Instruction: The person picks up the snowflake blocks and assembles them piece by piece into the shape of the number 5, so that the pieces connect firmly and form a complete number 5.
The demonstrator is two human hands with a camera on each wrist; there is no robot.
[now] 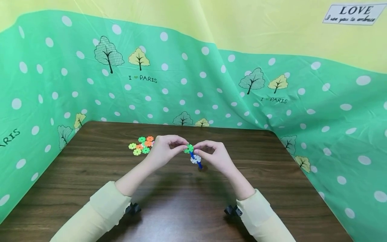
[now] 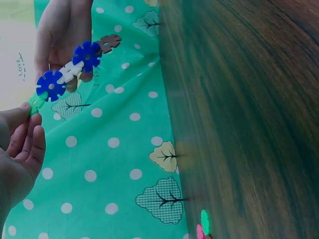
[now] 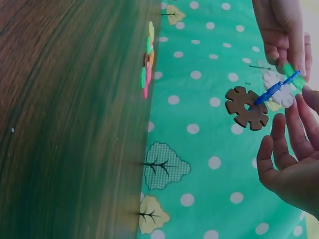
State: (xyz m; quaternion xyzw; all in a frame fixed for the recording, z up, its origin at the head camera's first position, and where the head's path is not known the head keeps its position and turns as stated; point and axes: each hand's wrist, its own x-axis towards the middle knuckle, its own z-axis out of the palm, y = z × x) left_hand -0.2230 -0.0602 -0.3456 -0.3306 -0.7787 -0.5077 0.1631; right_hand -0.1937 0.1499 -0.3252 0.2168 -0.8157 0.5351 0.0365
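A dark brown wood-grain tabletop stands before a hanging yellow and green cloth, its green part scattered with white dots and printed trees. "I PARIS" reads beneath pairs of trees, and a white printed panel at upper right carries "LOVE" above a line of script. Held above the tabletop is a chain of flat, notched, flower-shaped plastic discs, slotted edge to edge: a bright green disc at one end, then blue, white, blue, and a brown disc at the other. The left hand pinches the green disc; the right hand pinches the chain just beside it, the exact contact partly hidden. Near the left hand, a cluster of green, orange and yellow discs lies on the tabletop.
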